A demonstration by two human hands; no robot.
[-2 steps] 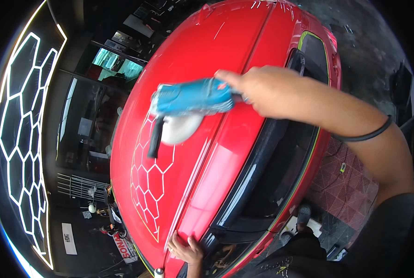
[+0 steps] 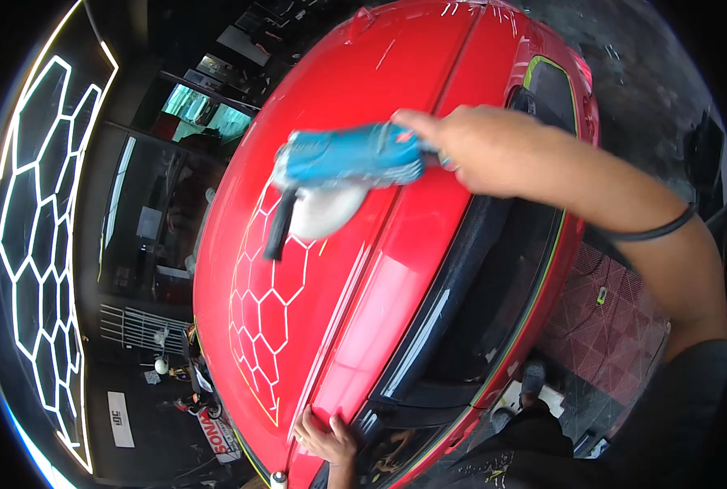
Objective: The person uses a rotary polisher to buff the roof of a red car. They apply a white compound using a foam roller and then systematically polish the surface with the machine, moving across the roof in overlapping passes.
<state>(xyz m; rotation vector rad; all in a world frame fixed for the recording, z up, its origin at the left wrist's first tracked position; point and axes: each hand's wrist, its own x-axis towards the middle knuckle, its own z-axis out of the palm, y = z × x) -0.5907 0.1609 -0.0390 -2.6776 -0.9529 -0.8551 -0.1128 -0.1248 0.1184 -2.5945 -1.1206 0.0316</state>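
A teal power polisher [image 2: 351, 156] lies over the red car roof [image 2: 314, 81], its rear end gripped in my right hand [image 2: 489, 151]. Beneath its head, the white round pad [image 2: 328, 210] meets the roof, though the exact contact is hard to make out. A black side handle [image 2: 278, 226] sticks out from the head, with no hand on it. My left hand [image 2: 326, 436] rests on the near edge of the roof, fingers spread over the red paint. Yellow-green tape [image 2: 534, 322] runs along the side windows.
Honeycomb ceiling lights [image 2: 41, 236] glow on the left and reflect in the roof. A small bottle [image 2: 278, 480] stands by the roof's near edge. Red floor tiles [image 2: 599, 326] lie on the right beside the car. A white rack [image 2: 139, 326] is at the left wall.
The polisher and my right hand have shifted slightly right and away from me across the roof. My left hand stays where it was.
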